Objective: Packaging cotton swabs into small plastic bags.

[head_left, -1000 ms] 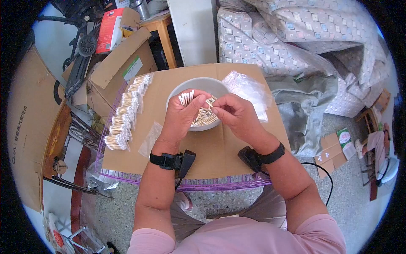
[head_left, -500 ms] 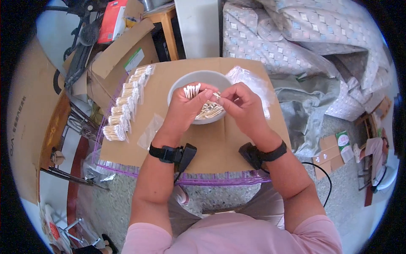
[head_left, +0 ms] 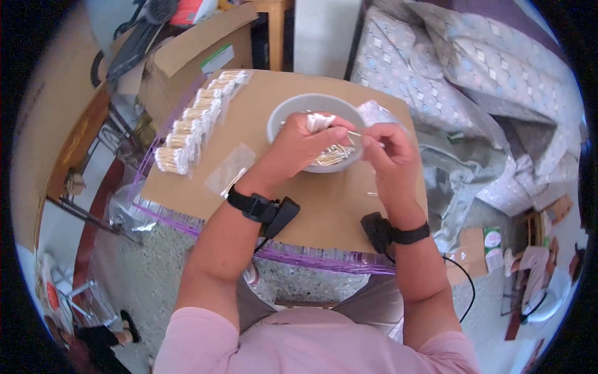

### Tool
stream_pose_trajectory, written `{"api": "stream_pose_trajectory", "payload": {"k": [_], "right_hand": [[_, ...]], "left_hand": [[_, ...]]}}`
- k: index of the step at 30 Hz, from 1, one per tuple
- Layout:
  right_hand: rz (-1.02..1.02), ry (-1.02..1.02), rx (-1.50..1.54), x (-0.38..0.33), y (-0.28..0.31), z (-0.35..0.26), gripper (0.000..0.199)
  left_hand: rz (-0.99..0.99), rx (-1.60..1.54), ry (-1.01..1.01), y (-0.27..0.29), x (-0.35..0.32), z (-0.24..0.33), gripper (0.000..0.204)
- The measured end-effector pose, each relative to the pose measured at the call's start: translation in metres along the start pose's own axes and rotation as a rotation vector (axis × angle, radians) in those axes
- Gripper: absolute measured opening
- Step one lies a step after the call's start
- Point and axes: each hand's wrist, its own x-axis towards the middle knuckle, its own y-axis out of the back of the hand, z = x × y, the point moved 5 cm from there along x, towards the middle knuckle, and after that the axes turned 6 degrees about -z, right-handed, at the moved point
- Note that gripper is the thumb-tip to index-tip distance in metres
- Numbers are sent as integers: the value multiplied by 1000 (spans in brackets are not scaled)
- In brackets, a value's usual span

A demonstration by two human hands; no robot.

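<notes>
My left hand (head_left: 300,144) is closed around a bunch of cotton swabs (head_left: 319,122), their white tips showing above the fingers. It is over the near-left side of a grey bowl (head_left: 272,128). Loose cotton swabs (head_left: 336,154) lie in that bowl. A single swab (head_left: 354,133) sticks out from my left thumb toward my right hand (head_left: 392,149). The right thumb and fingers are pinched at the bowl's right rim, with a small white tip showing between them; the rest of what they hold is hidden.
Bagged swab bundles (head_left: 187,136) form a row along the left of the cardboard tabletop (head_left: 299,212). A clear bag (head_left: 229,168) lies near my left wrist, with a few swabs (head_left: 233,182) beside it. More clear bags (head_left: 379,115) lie behind my right hand. One swab (head_left: 372,194) rests by my right forearm.
My hands, earlier touching over the bowl, are now slightly apart, the right one drawn to the right. The whole view has shifted and tilted. Swabs on the cardboard by both forearms now show.
</notes>
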Motion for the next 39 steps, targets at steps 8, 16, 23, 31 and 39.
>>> {"api": "stream_pose_trajectory", "payload": {"k": [8,16,23,31,39], "right_hand": [[55,44,36,0,8,-7,5],[41,83,58,0,9,-9,12],[44,115,-34,-3,6,-24,15],[-118,91,-21,-16,-14,-53,19],[-377,207,-389,-61,-45,-110,20]], "left_hand": [[-217,-203,101,-7,-2,-2,29],[-196,-202,-66,-1,5,2,33],[-274,82,45,-22,5,24,34],[-288,-69,188,-41,-49,42,31],[-206,-215,267,-60,-117,54,29]]}}
